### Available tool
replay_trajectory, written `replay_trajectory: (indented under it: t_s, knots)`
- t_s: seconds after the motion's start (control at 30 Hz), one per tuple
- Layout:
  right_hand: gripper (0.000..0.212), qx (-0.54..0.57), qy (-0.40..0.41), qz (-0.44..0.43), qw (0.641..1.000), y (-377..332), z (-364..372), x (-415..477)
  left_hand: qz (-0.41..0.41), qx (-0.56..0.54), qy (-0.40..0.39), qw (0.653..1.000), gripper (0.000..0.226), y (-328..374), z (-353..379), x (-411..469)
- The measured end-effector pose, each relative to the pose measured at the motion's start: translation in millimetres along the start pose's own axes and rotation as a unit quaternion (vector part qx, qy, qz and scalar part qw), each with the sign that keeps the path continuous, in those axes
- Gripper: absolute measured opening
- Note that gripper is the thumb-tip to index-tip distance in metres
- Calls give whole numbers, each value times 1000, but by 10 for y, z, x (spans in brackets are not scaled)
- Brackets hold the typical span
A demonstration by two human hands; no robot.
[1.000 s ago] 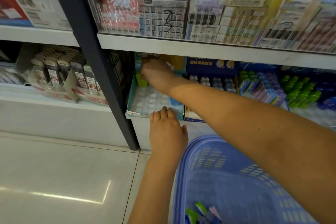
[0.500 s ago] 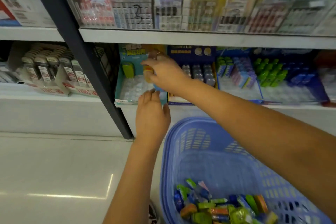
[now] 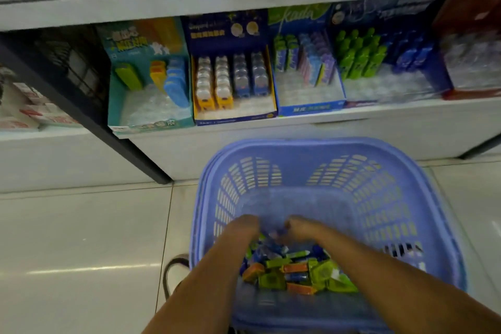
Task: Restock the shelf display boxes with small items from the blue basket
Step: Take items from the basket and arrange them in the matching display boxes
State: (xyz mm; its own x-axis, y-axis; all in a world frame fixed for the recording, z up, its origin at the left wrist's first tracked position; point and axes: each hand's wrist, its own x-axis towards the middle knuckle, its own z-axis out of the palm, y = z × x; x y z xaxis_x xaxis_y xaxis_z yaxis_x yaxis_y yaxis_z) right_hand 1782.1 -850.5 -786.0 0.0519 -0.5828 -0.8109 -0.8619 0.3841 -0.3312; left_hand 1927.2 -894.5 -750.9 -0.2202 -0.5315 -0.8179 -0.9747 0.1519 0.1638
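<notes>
Two hands, the left hand (image 3: 244, 228) and right hand (image 3: 301, 228), are down inside the blue basket (image 3: 423, 225), where half a second ago both were up at the teal display box (image 3: 151, 106) on the shelf (image 3: 379, 122). That shift suggests one placement is finished and another pick is beginning. Motion blur hides the fingers, so it cannot be told whether they are spread, curled or already holding anything; something pale blue shows between the two hands, unclear. Just behind the fingertips, toward the person, lies the heap of small items (image 3: 295, 271): little wrapped blocks in green, orange and blue, jumbled at the basket's near end, its far end bare. Well beyond the fingers, the teal box holds one green piece, a short orange-yellow row and a blue row, with most of its clear tray unfilled. Neighbouring boxes to its right look fuller at the back, with bare trays in front. Plenty of restocking appears to remain.
</notes>
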Motion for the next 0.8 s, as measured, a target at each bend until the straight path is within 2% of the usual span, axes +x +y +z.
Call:
replay_trajectory:
  t_s: [0.1, 0.2, 0.33, 0.47, 0.5, 0.57, 0.6, 0.7, 0.77, 0.8]
  knots:
    - [25, 34, -5, -12, 999, -84, 220, 200, -1, -7, -4, 1000, 37, -5, 157, 157]
    - [22, -20, 0, -26, 999, -131, 295, 309, -28, -23, 11, 999, 36, 5, 223, 281]
    - [21, -77, -22, -43, 996, -55, 222, 334, -68, 36, -51, 996, 45, 41, 251, 417]
    - [26, -39, 11, -90, 995, 132, 330, 328, -35, 34, 6, 999, 35, 49, 337, 467]
    - [28, -36, 15, -96, 995, 186, 355, 327, -46, 2, 3, 999, 35, 47, 337, 443]
    - [25, -13, 26, -96, 995, 273, 325, 327, -31, 31, 0, 999, 35, 38, 289, 418]
    - [22, 6, 35, -92, 995, 309, 269, 325, -34, 3, 13, 999, 35, 41, 251, 403]
    - [23, 134, 75, -83, 985, 398, 3, 291, -61, -187, 26, 980, 30, 120, 5, 236]
    - [20, 286, 96, -97, 948, 403, -234, 152, -9, -289, 8, 957, 21, 195, -135, 99]
    - [24, 369, 95, -103, 919, 380, -341, 57, 11, -386, -15, 922, 13, 235, -180, 20]
